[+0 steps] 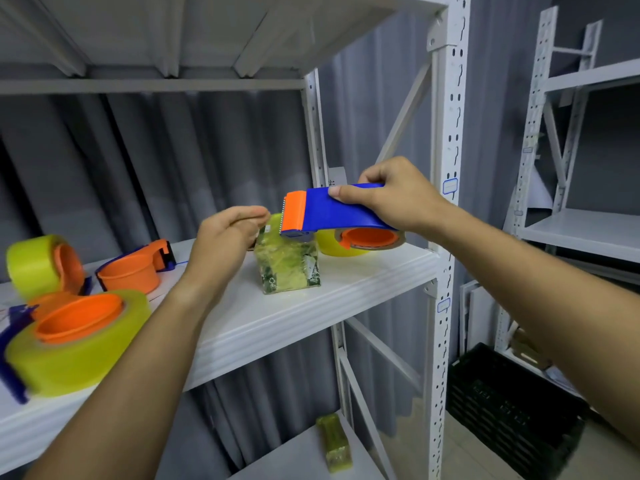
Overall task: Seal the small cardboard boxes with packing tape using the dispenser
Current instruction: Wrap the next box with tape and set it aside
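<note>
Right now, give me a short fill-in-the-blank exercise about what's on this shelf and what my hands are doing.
1. The right hand grips the blue and orange ____ by its handle.
2. The small tape-wrapped box stands on the white ____.
3. The left hand is beside the box, holding ____.
4. The second wrapped box lies on the shelf ____ the first.

Missing words: tape dispenser; shelf; nothing; below

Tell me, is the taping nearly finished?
Partly. The small box on the shelf already looks wrapped in yellowish tape, and another taped box lies on the shelf below. The right hand grips the blue dispenser above the box; the left hand sits beside it. I can't see any untaped boxes.
</note>
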Demonstrator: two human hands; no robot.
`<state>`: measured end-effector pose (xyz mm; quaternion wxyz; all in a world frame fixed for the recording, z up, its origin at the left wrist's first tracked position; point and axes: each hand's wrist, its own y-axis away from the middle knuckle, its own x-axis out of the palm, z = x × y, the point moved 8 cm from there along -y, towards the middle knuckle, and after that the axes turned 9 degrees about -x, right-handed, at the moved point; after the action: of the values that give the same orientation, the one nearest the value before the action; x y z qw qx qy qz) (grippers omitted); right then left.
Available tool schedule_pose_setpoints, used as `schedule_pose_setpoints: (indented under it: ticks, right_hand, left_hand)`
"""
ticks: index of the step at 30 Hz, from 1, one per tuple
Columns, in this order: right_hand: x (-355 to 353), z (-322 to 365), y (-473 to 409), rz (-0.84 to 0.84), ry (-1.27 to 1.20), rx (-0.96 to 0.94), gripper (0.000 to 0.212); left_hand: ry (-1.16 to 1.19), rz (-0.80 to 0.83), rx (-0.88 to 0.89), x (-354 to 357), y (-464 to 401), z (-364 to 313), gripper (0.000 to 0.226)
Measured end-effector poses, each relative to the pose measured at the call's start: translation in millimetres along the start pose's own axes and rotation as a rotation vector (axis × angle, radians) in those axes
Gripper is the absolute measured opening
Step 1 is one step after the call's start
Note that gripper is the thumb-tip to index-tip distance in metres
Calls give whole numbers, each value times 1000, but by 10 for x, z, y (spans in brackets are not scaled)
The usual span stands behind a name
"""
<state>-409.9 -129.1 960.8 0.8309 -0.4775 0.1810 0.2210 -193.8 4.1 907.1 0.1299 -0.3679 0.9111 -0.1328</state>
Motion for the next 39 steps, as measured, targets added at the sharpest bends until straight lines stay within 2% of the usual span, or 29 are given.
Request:
schedule_pose_setpoints:
  ticks: [3, 7, 14, 23, 32, 36, 39]
  right_hand:
    - [23, 34, -30, -11, -79, 0, 51]
    - [76, 108, -42, 0, -144, -17, 50]
    - [94, 182, -28, 17, -206, -49, 45]
    - [135, 244, -39, 59, -203, -82, 48]
    - [139, 251, -35, 75, -174, -75, 48]
    - [144, 240, -21, 90, -194, -65, 40]
    - [149, 234, -17, 92, -207, -65, 39]
  left_hand:
    - [148, 137, -114, 95, 45, -18, 31]
    - [104, 274, -167, 189, 129, -30, 36]
    - [75, 260, -239, 116, 155, 15, 20]
    - [144, 193, -380, 109, 179, 91, 15]
    - [47, 160, -296, 177, 172, 57, 18]
    - [23, 136, -270, 182, 166, 52, 23]
    - [-48, 70, -208, 138, 127, 34, 22]
